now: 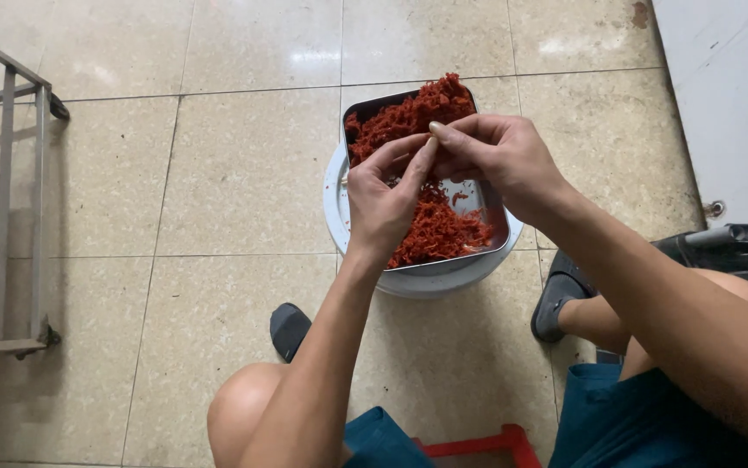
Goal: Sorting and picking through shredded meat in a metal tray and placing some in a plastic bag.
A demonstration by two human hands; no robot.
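Observation:
A steel rectangular tray [495, 227] heaped with red shredded food [413, 113] rests on a round white upturned container [426, 279] on the tiled floor. Both my hands hover just above the tray's middle. My left hand [383, 195] has its fingers pinched together, fingertips pointing up to the right. My right hand [495, 156] meets it from the right, thumb and fingers closed against the left fingertips. What is pinched between them is hidden; red shreds lie directly beneath.
A grey metal rack [10, 208] stands at the left. My knees, blue shorts and dark slippers [290, 329] frame the container. A red plastic edge [478, 444] shows at the bottom, and a pale wall panel [729, 95] at the upper right.

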